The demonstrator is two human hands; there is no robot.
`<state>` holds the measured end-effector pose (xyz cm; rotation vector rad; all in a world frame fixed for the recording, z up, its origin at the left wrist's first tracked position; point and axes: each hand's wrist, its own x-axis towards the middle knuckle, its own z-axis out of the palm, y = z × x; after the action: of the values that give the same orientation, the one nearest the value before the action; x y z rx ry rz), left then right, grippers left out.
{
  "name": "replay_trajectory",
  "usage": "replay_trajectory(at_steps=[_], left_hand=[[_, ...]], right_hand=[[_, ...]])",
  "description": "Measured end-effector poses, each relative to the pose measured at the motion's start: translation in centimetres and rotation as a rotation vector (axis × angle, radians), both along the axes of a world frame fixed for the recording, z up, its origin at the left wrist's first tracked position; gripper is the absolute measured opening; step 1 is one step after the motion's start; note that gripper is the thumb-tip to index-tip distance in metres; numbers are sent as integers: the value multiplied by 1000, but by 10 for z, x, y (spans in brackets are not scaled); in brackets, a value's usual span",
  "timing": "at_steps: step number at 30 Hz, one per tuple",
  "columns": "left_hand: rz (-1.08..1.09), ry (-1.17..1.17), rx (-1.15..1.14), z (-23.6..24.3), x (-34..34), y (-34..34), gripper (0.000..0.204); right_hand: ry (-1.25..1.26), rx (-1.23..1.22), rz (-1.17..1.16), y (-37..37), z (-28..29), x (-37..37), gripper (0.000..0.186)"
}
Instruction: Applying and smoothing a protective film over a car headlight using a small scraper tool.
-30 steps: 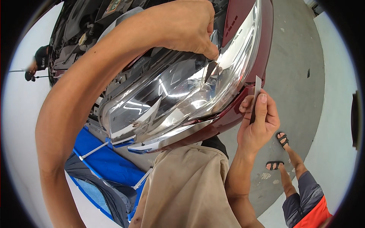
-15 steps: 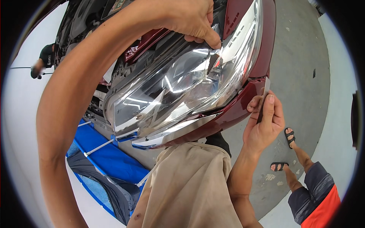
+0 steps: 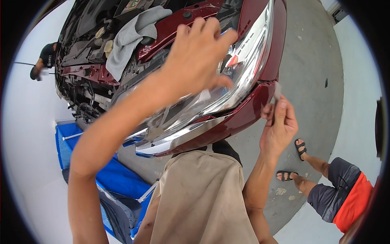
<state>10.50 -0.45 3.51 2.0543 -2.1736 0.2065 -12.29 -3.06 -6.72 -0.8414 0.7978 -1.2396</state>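
Observation:
My left hand (image 3: pixel 199 59) hovers over the clear headlight (image 3: pixel 256 57) of a dark red car, its fingers spread and nothing visible in them. Part of the lens is hidden behind that hand and forearm. My right hand (image 3: pixel 279 126) pinches a thin, flat, greyish strip (image 3: pixel 278 91) between thumb and fingers. The strip stands upright beside the corner of the red bumper (image 3: pixel 239 122); whether it touches the paint I cannot tell. A chrome trim piece (image 3: pixel 178 138) runs below the headlight.
A grey cloth (image 3: pixel 138 36) lies over the open engine bay's edge. Blue fabric on a white-poled frame (image 3: pixel 126 175) stands at lower left. A person in sandals and dark shorts (image 3: pixel 337 177) is at right; another in black (image 3: pixel 48 55) is at far left.
My left hand has come off the headlight's upper edge, moved left and nearer, and opened its fingers. The grey cloth has come into fuller view. My right hand still holds the strip.

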Motion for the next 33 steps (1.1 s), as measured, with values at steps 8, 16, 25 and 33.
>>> replay_trajectory(at_steps=[8,16,25,33], left_hand=[[-149,351,-367,-25,24,15,37],[-138,404,-381,-23,25,-4,28],[-614,536,-779,-50,45,-31,30],[-633,658,-755,-43,38,-31,30]], right_hand=[[301,-460,107,-29,11,62,17],[274,-483,71,-43,10,84,15],[311,-619,-32,-47,3,93,11],[289,-641,-56,-46,2,95,11]])
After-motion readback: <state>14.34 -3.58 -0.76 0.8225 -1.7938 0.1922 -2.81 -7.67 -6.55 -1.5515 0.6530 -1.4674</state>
